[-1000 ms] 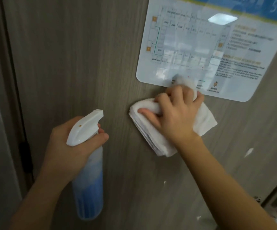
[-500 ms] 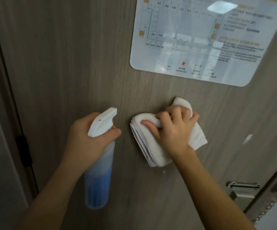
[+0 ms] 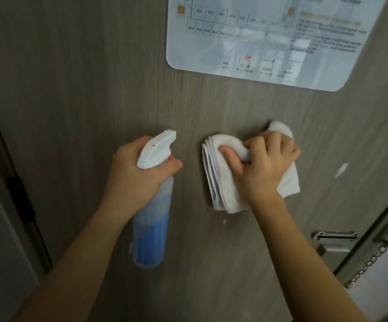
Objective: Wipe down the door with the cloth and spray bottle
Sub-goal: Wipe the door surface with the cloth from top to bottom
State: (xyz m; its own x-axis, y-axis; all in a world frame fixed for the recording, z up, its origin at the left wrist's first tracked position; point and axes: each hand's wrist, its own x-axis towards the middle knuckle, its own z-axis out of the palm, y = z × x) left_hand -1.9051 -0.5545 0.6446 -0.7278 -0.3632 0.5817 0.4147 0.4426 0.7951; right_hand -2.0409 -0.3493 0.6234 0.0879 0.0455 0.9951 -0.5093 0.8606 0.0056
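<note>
The spray bottle [image 3: 151, 219], blue liquid in its lower part, is gripped at the neck by the left hand [image 3: 139, 177], fingers curled round it below the white trigger head. Just beside it, the folded white cloth [image 3: 225, 180] is clutched and pressed against the grey wood-grain door [image 3: 84, 77] by the right hand [image 3: 265, 163]. Farther up, a laminated floor plan [image 3: 269, 38] is fixed to the door.
</note>
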